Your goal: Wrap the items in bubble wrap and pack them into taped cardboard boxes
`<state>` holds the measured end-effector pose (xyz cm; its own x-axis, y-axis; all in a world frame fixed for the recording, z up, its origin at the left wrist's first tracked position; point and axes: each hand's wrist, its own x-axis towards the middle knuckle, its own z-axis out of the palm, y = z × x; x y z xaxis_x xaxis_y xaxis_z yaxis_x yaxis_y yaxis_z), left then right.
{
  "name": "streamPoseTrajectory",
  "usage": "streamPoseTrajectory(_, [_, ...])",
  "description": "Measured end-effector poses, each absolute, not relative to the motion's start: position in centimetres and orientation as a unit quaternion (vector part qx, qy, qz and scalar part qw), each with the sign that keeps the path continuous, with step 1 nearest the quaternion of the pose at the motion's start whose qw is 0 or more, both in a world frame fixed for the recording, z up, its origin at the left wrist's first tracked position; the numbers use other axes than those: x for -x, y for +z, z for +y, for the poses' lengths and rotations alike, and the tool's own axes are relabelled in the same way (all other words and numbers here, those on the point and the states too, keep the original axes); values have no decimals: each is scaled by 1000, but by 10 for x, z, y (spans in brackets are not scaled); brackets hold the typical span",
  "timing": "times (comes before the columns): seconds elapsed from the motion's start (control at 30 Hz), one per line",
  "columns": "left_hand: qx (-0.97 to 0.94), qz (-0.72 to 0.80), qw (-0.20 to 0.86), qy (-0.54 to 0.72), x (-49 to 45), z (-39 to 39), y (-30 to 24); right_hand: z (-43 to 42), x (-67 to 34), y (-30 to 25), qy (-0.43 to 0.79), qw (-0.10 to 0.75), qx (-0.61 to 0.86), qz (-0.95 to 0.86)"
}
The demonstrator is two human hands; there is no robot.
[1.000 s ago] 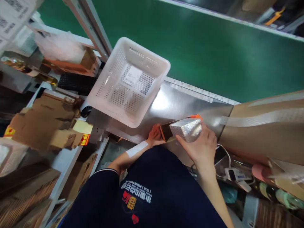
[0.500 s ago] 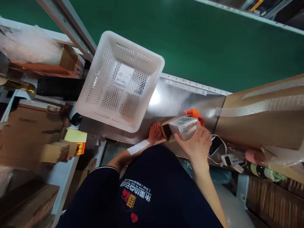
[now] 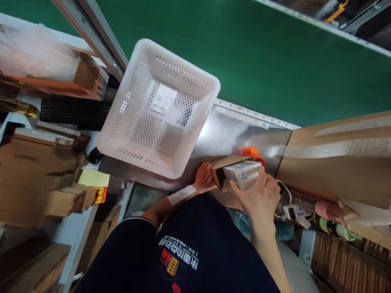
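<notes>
My right hand [image 3: 260, 195] grips a bubble-wrapped block-shaped package [image 3: 243, 174] with a silvery surface, thumb on the near side and fingers over its right end. The package sits tilted at the mouth of an open cardboard box [image 3: 229, 161]; how much of it is inside I cannot tell. At the box's left side, my left hand [image 3: 204, 178] holds the cardboard with curled fingers. A white band wraps the left forearm. Just behind the package, an orange tool [image 3: 251, 152], perhaps a tape dispenser, lies on the metal table [image 3: 229, 126].
A white plastic basket [image 3: 105, 140] with a labelled white paper in it stands left on the table. To the right is a big taped carton [image 3: 342, 171]. A charger with a white cable [image 3: 295, 213] lies near the right front. Flattened cardboard [image 3: 30, 175] fills the left shelf.
The package and box have moved slightly right and down in view. More of the box's top flap and opening now shows around the package. The phone beside my right hand is now hidden.
</notes>
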<state>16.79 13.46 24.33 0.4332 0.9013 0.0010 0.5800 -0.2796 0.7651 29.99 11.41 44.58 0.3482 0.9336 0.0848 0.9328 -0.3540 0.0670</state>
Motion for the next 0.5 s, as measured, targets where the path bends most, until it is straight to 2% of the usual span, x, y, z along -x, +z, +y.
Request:
streamPoseTrajectory(0.17, [-783, 476, 277, 288, -170, 138, 236, 127, -297, 425, 39, 23, -838, 544])
streamPoseTrajectory(0.5, [-792, 463, 299, 261, -168, 141, 229, 137, -286, 372, -81, 111, -863, 486])
